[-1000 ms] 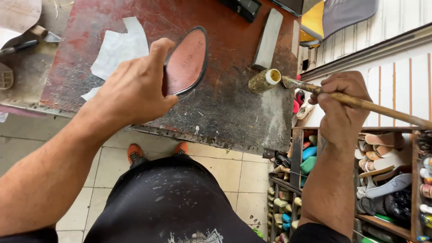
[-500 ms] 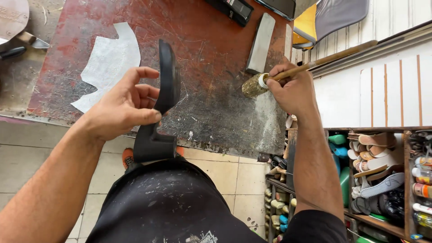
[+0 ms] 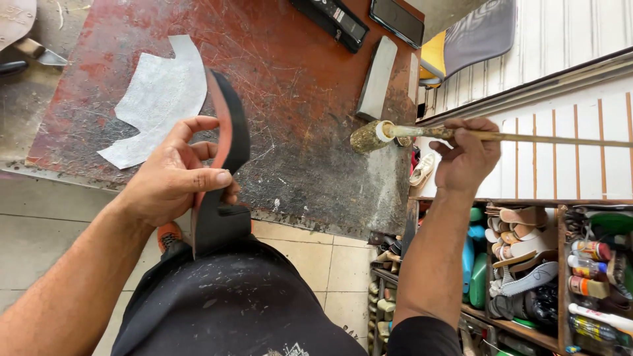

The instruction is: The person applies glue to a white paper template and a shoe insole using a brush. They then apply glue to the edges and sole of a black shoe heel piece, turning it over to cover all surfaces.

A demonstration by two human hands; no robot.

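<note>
A scarred red-brown workbench (image 3: pixel 290 86) is shown from above, its near edge worn grey and black and meeting a pale tiled floor (image 3: pixel 39 231). To the right, wooden shelving (image 3: pixel 527 264) is seen packed with shoes, soles and small bottles. The lower middle is filled by the person's dark, paint-flecked apron (image 3: pixel 231 303).

On the bench, a flat piece of white-grey cut material (image 3: pixel 155 99) is laid at the left, partly hidden behind the sole. A long grey block (image 3: pixel 377 78) is set near the bench's right edge, and two dark flat items (image 3: pixel 359 18) are placed at the far edge.

A shoe sole (image 3: pixel 221 165), black with an orange-red face and a stepped heel, is held upright on its edge over the near part of the bench, the heel end pointing down toward the apron. It is grasped by the left hand (image 3: pixel 173 178): the thumb is pressed across the near side and the fingers are curled around the far side.

A long-handled brush (image 3: pixel 428 134) is gripped by the right hand (image 3: pixel 465 158), the fingers being closed about the thin wooden handle, which extends off to the right. The bristle head, clotted and yellowish, is held just above the bench's right edge, beside the grey block and well apart from the sole.
</note>
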